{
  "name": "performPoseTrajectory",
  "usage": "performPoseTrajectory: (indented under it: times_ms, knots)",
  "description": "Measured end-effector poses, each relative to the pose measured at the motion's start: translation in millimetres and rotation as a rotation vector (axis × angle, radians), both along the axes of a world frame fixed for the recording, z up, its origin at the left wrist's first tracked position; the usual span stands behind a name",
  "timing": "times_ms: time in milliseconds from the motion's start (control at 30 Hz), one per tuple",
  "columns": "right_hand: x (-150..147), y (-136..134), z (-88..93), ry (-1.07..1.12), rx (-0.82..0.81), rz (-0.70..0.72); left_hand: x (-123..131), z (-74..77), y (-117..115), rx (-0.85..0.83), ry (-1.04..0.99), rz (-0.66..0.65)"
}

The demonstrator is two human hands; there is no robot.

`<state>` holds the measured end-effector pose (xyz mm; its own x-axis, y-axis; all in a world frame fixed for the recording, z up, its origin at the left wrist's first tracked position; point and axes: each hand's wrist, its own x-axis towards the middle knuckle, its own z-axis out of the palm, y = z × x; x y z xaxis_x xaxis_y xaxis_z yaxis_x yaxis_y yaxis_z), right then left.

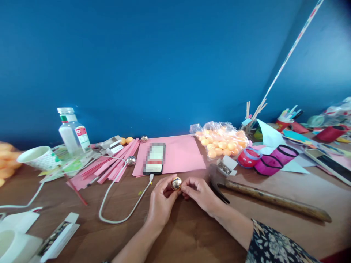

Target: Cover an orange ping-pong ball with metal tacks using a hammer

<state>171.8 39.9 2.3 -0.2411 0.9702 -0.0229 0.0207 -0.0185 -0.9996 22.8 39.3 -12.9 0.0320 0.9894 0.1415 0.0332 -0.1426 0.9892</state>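
Observation:
My left hand (162, 200) grips a small shiny metallic ball (176, 183) between thumb and fingers, just above the brown table in front of me. A little orange shows at the top of the ball's surface. My right hand (199, 193) is closed in a pinch, its fingertips against the ball's right side; whatever lies between them is too small to make out. Right of that hand is a hammer (274, 199) with a wooden handle. Behind it stands an open small white box (229, 164) of tiny metal pieces. A phone (154, 159) rests beyond my hands on pink paper (186, 155).
A white cable (102, 204) loops left of my hands. Pink strips (115, 164) and another shiny ball (131, 160) lie beyond. A bag of orange balls (222, 142), purple cups (270, 164), a glass bottle (72, 133) and a paper cup (38, 157) stand near the blue wall.

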Motion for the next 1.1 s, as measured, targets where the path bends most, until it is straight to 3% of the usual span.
performPoseTrajectory:
  times_ms: [533, 833, 1100]
  knots:
    - [-3, -1, 3.3, 0.028, -0.112, -0.08, 1, 5.8, -2, -0.013, 0.019, 0.019]
    - [-4, 0, 1.5, 0.031, -0.105, -0.083, 1, 6.2, -3, 0.003, 0.047, 0.02]
    - [-4, -2, 8.9, 0.11, -0.072, -0.1, 3, 1.3, 0, -0.094, -0.028, -0.012]
